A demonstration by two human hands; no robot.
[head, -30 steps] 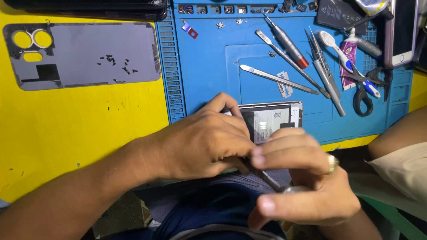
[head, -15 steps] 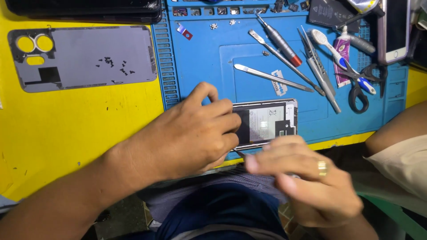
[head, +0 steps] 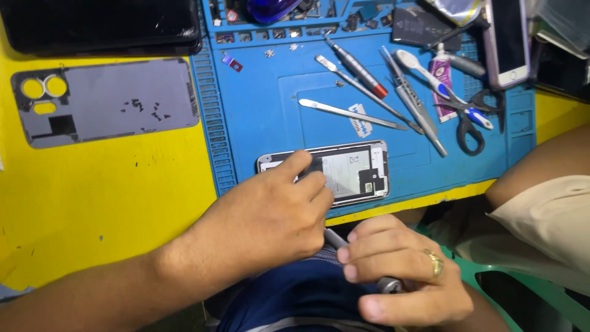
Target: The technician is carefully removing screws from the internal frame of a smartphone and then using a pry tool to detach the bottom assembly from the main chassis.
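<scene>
a: left hand (head: 270, 215)?

b: palm down at the near edge of the blue work mat (head: 258, 117), fingers half curled, fingertips pressing on the left part of an opened phone frame (head: 353, 172). it steadies the frame rather than lifting it; a small dark piece sits under the fingertips, too hidden to identify.

a: right hand (head: 399, 276)?

b: below the table edge, over the lap. fingers curled closed around a slim metal-handled tool (head: 388, 284); its shaft points up-left toward the left hand, its tip hidden. there is a ring on one finger.

a: where does the phone frame lie?

b: flat on the mat, near its front edge, long side across, inner side up.

a: surroundings?

b: farther back on the mat: a flat metal spudger (head: 350, 114), a red-tipped screwdriver (head: 356, 66), tweezers (head: 415, 101), a toothbrush (head: 439, 86), scissors (head: 470, 123). a white phone (head: 505, 40) stands at the far right. left of the mat, on the yellow table (head: 92, 197), a grey back cover (head: 104, 101) lies flat with small dark screws on it. another person's arm (head: 541, 166) enters at right.
</scene>
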